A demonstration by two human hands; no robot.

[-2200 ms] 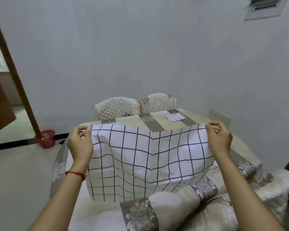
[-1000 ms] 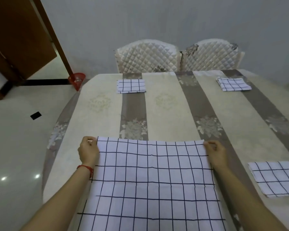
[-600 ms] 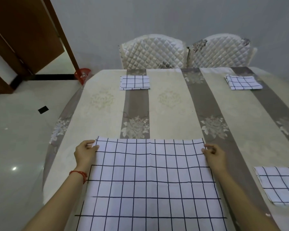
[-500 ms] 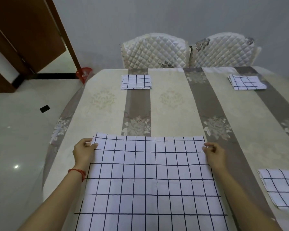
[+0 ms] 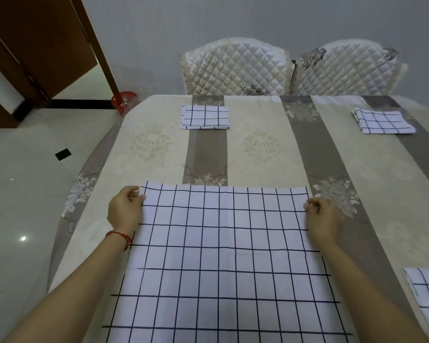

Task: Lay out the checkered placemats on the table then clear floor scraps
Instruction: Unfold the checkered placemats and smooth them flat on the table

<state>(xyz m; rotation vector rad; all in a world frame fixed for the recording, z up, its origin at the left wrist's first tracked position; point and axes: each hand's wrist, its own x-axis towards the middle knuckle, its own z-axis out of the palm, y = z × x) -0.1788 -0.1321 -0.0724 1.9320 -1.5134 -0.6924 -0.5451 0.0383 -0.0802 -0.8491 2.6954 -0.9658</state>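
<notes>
Striped table (image 5: 263, 154) — grey wall (image 5: 208, 23), door (image 5: 40, 40) L.

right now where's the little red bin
In the head view the red bin stands on the floor at upper left, just past the table's far left corner and beside the foot of the brown door frame.

We look down on what appears to be the dining room of a home: a table (image 5: 258, 154) under a beige-and-grey floral striped cloth, two chairs (image 5: 235, 68) in quilted cream covers pushed against its far side, and folded checkered placemats (image 5: 204, 117) set out at the places. A brown wooden door (image 5: 42, 43) stands open onto pale, glossy floor tiles (image 5: 18, 194), with a small red bin (image 5: 123, 100), its contents unclear, beside the frame.
</notes>
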